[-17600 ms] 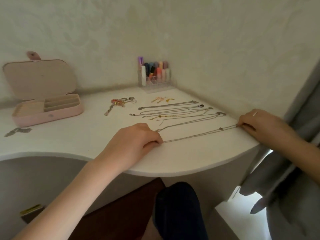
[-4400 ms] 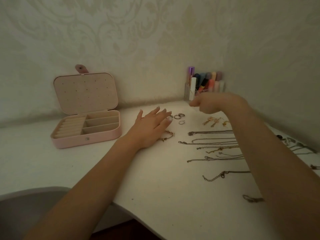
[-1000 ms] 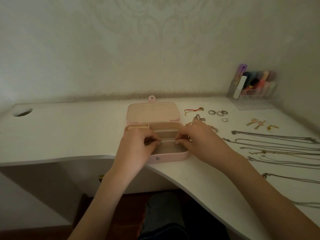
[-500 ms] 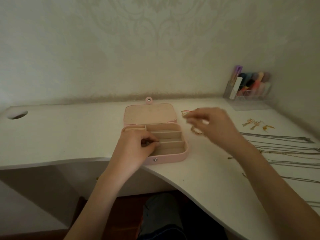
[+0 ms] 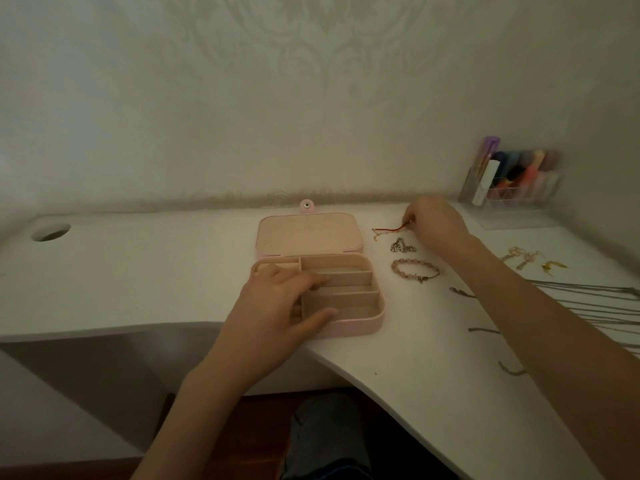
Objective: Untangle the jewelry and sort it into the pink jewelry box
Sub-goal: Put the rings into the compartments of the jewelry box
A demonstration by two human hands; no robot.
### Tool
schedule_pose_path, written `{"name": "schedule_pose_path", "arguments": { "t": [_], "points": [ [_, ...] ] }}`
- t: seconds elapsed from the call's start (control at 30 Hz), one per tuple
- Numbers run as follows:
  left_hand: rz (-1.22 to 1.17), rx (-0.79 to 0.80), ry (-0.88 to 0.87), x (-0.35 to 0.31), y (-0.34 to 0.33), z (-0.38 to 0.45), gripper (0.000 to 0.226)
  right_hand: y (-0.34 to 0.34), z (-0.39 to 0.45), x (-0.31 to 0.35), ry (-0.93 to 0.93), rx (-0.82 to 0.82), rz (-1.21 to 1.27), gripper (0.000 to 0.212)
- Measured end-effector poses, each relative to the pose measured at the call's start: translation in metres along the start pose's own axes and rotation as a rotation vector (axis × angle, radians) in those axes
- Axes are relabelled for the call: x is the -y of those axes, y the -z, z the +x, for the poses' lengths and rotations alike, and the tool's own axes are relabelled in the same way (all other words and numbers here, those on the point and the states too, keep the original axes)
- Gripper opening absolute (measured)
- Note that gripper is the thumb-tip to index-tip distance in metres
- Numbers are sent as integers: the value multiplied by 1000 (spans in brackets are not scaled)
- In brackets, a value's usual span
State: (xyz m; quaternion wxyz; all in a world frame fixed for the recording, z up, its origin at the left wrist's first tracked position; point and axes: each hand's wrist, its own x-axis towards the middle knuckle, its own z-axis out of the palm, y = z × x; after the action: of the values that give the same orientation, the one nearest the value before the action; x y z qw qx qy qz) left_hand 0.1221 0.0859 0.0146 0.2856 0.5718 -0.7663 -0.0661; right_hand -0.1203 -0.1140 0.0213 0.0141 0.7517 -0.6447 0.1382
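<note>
- No brand, label or writing can be read anywhere; the light is dim.
- The pink jewelry box point(image 5: 360, 322) lies open near the front edge of the white desk point(image 5: 138, 278), its lid flat behind it with a snap tab at the back. Beige dividers split the inside into long slots and a small left section.
- The left hand point(image 5: 277, 306) rests over the box's left part, fingers loosely extended, gripping nothing visible.
- The right hand point(image 5: 436, 223) pinches one end of a red cord bracelet point(image 5: 389, 231) lying right of the lid.
- Nearby lie a sparkly chain point(image 5: 401, 245), a pink bead bracelet point(image 5: 414, 270), earrings point(image 5: 526, 259) and straightened necklaces point(image 5: 595, 299).
- A clear organizer point(image 5: 512, 188) of coloured tubes stands in the corner.
</note>
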Motion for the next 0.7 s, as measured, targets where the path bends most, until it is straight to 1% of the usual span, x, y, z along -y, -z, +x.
{"name": "schedule_pose_path", "arguments": {
  "t": [0.03,0.1,0.2,0.3,0.33,0.4,0.47,0.53,0.57,0.63,0.67,0.7],
  "points": [
    [50,-17,-17,2,-3,-2,55,0,-1,1,5,-20,32,19],
    [61,-33,-3,3,-7,-2,60,4,-4,3,16,-41,148,12],
    [-7,-62,14,-6,-10,3,60,23,-14,18,34,-37,464,14],
    [-62,-88,34,-10,-12,8,60,52,-38,44,125,34,778,13],
    [-113,-100,57,-11,-12,9,61,61,-48,53,178,71,844,12],
    [-286,-156,137,-13,-6,14,65,76,-66,68,284,156,920,12],
    [-489,-146,201,-14,1,23,66,83,-80,79,342,201,960,13],
    [-626,-58,222,-15,3,32,58,85,-87,83,353,192,988,11],
    [-675,-30,223,-15,4,36,47,84,-89,83,343,180,998,10],
    [-735,-60,221,-17,5,38,22,82,-91,78,315,150,977,10],
    [-728,-97,221,-18,6,38,17,80,-92,74,302,138,945,10],
    [-694,-131,228,-16,7,37,17,78,-94,70,294,133,910,11]
  ]
}}
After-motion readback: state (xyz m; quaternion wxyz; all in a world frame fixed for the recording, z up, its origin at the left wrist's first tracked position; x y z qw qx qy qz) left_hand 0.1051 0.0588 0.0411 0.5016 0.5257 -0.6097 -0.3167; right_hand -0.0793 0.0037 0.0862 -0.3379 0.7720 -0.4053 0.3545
